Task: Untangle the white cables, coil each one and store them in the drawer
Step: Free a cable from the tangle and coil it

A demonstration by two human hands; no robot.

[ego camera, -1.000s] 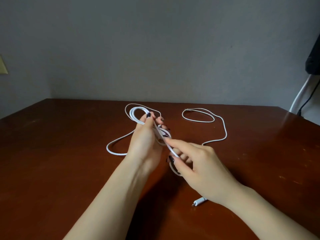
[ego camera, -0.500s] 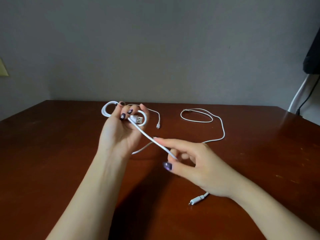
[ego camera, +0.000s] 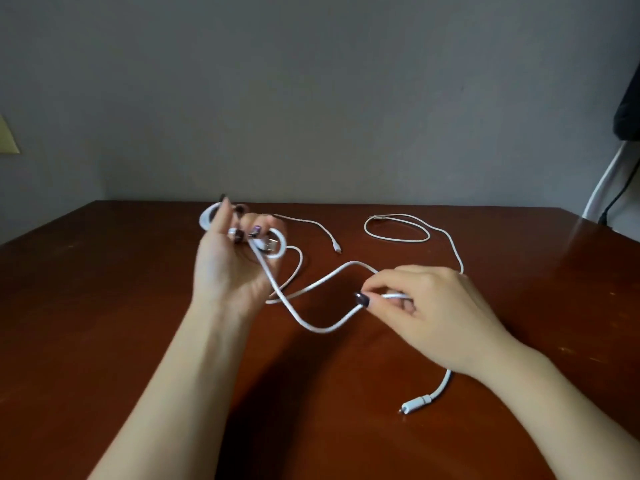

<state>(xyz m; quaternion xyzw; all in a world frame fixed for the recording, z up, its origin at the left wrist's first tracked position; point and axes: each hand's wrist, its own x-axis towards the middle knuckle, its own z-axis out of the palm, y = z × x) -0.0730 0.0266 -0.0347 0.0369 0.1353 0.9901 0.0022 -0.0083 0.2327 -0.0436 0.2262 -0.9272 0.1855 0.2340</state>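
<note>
My left hand (ego camera: 231,268) is raised above the table, fingers curled round a small coil of thick white cable (ego camera: 277,289) with its USB plug (ego camera: 269,244) showing. From the coil the cable sags in a loop to my right hand (ego camera: 426,306), which pinches it between thumb and fingers low over the table. Its other end, a white connector (ego camera: 415,405), lies on the wood under my right wrist. A thinner white cable (ego camera: 398,230) lies loose at the back, with a small plug (ego camera: 336,249). No drawer is in view.
The dark brown wooden table (ego camera: 104,341) runs to a grey wall at the back. A black object and a white and a black cord (ego camera: 609,188) hang past the table's right rear corner. A beige plate sits on the left wall.
My right hand has moved right and down along the thick cable, leaving a slack loop between the hands. My left hand keeps the coil raised at about the same place.
</note>
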